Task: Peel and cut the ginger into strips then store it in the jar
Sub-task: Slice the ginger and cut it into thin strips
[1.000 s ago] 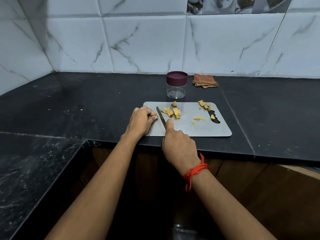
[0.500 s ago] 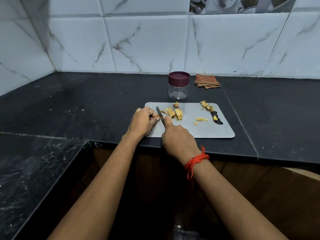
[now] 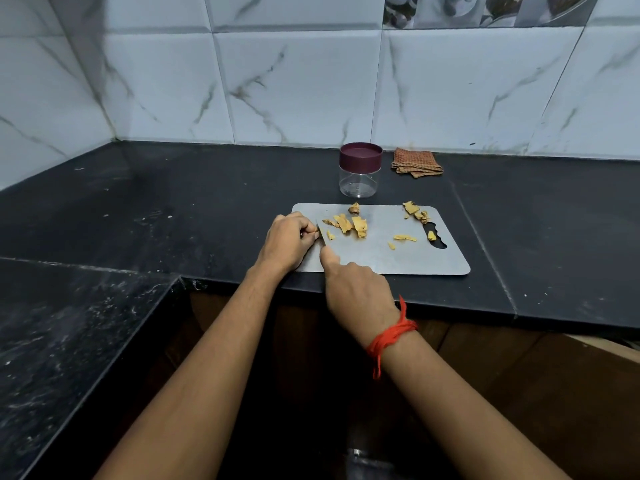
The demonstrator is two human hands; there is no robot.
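Centre frame: the left hand's (image 3: 287,242) fingers are curled tight on the near-left corner of the steel cutting board (image 3: 398,259), pinching a ginger piece (image 3: 313,233) so small that I see only a sliver of it at the fingertips. Just right of them the right hand (image 3: 356,289) grips the knife (image 3: 321,233), forefinger laid along the spine; the handle is hidden under the palm. The blade's edge stands right against the left fingertips.

Farther out on the board, cut ginger slices (image 3: 346,225) lie just beyond the blade, a few thin strips (image 3: 404,238) sit right of centre, and peel scraps (image 3: 415,213) gather in the upper-right corner by the handle slot. Behind the board, the jar (image 3: 359,181) stands upright on the black counter (image 3: 173,209) with its maroon lid (image 3: 361,155) on and nothing inside; a folded cloth (image 3: 416,163) lies to its right.

From my remote seat, the hazard is plain: the held piece leaves almost no margin, so a slip or roll under the blade could bring the edge onto a fingertip. The board, smooth metal on polished stone, overhangs toward the counter's front edge and could skate under pressure. Thick slices remain uncut, and the jar is unopened.
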